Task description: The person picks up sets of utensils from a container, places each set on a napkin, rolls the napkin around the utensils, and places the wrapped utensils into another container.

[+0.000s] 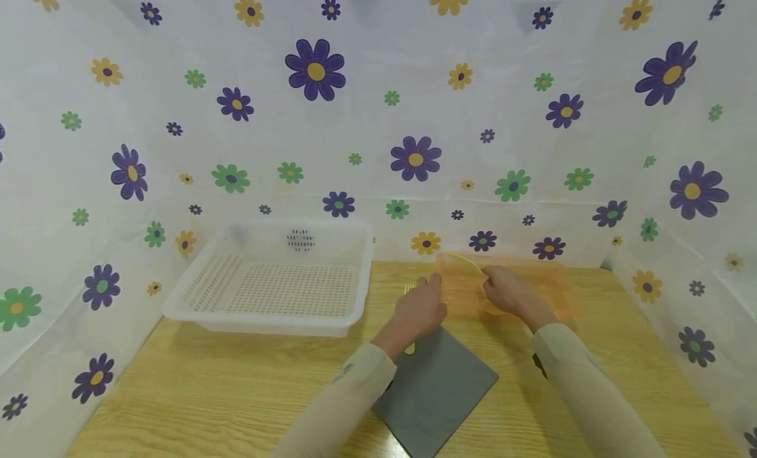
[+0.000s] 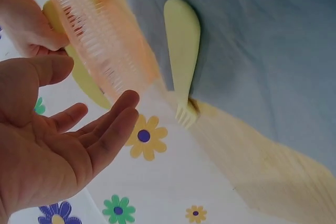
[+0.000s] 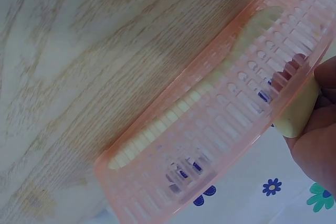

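My right hand (image 1: pixel 510 291) grips the handle of a pale yellow knife (image 1: pixel 467 261), whose blade extends leftward over an orange slotted basket (image 1: pixel 558 282). Through the basket wall, the right wrist view shows another pale yellow utensil (image 3: pixel 181 103) lying inside; its kind is unclear. My left hand (image 1: pixel 418 308) is at the basket's left end, its fingers loosely extended and holding nothing in the left wrist view. Whether its fingertips touch the basket I cannot tell. A yellow fork (image 2: pixel 181 51) lies below that hand, its handle on a grey square mat (image 1: pixel 443 392), its tines past the mat's edge.
A large white perforated basket (image 1: pixel 351 323) stands at the back left of the wooden table (image 1: pixel 236 386). White flowered cloth (image 1: pixel 378 123) hangs behind the table and along both sides.
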Demonstrator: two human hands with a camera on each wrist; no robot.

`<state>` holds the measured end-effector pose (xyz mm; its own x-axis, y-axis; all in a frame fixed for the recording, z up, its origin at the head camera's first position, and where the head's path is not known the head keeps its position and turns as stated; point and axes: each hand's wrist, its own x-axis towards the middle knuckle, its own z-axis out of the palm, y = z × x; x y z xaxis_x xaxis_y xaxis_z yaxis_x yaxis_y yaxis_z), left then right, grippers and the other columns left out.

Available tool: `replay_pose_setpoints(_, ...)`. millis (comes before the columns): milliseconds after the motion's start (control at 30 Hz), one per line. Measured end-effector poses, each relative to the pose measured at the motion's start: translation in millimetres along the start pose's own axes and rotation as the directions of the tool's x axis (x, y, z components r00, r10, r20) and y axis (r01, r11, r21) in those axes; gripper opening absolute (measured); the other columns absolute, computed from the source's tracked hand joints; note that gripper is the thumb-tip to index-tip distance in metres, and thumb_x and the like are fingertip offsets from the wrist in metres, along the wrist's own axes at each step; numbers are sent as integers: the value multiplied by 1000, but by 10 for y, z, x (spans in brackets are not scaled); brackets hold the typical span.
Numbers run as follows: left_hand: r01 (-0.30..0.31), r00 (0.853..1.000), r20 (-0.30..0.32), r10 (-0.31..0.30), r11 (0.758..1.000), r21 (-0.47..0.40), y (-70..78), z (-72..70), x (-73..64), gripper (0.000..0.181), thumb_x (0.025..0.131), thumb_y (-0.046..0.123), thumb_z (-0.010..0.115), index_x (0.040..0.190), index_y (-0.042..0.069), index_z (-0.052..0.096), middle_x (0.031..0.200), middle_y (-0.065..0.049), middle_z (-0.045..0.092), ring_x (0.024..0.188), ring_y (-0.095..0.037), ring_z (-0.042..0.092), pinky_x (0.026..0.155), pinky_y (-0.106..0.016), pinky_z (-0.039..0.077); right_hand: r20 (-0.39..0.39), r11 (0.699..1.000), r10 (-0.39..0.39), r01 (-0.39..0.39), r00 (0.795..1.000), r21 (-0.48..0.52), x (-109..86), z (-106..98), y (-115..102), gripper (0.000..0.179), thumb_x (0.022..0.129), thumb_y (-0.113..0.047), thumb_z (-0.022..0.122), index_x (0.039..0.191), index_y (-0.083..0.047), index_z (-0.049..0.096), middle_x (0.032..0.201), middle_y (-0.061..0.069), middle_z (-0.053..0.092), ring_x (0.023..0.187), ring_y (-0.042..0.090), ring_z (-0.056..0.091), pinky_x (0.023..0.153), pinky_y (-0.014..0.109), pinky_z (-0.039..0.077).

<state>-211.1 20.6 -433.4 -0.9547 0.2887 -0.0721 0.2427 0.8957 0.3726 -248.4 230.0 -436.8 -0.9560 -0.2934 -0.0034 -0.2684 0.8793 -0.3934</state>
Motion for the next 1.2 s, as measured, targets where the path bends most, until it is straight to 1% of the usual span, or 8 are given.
replay_pose_setpoints(267,8,1000,28,-7,1000,-29,-121,-150,-187,44,100,25,56,139,9,43,126,-15,53,70,-23,55,57,-38,47,-79,996,18,-11,997,93,-38,-31,-105,43,97,-1,36,136,15,46,138,35,48,127,48,49,105,58,39)
replay_pose_setpoints(400,-1,1000,27,1,1000,-23,-167,-186,-270,33,99,20,54,129,8,49,116,-15,54,66,-22,52,54,-36,44,-114,980,70,-47,991,194,-84,-64,-169,42,99,-3,37,136,15,45,115,32,61,80,33,62,74,45,54)
replay_pose_setpoints(500,-29,999,28,30,999,-24,-208,-207,-347,25,97,14,52,120,7,52,106,-15,55,61,-21,48,51,-34,40,-133,962,93,-55,987,267,-129,-80,-236,41,99,-4,39,135,14,46,84,19,60,55,18,44,50,30,40)
replay_pose_setpoints(600,-62,997,31,63,998,-30,-254,-229,-442,15,98,14,51,110,6,54,96,-13,54,58,-19,43,49,-32,35,-175,946,112,-50,978,322,-177,-87,-318,41,98,-4,41,134,14,48,73,11,53,52,13,40,46,24,35)
replay_pose_setpoints(733,-86,996,32,87,996,-14,-316,-264,-580,14,99,17,55,105,5,53,91,-11,51,57,-17,41,49,-31,34,-221,918,137,-41,966,394,-257,-74,-423,40,98,-3,43,133,13,50,79,17,58,53,14,43,45,24,36)
replay_pose_setpoints(900,-95,993,79,90,993,67,-413,-286,-726,34,94,23,64,118,1,54,93,-13,56,67,-22,52,57,-35,42,-244,877,140,-6,960,480,-377,-34,-571,36,99,-3,47,131,10,53,99,27,66,66,23,59,49,26,44)
replay_pose_setpoints(1067,-106,982,168,85,987,123,-505,-271,-835,57,88,28,73,134,2,51,102,-13,66,86,-24,62,72,-41,50,-280,834,123,53,952,549,-483,32,-746,31,98,0,48,125,11,57,96,25,68,77,29,67,59,24,53)
replay_pose_setpoints(1200,-105,973,219,78,987,118,-558,-242,-891,49,85,25,76,126,6,57,93,-6,65,76,-17,56,68,-38,49,-285,800,126,73,950,596,-556,114,-862,27,98,2,48,120,11,60,92,22,68,75,28,67,62,27,56)
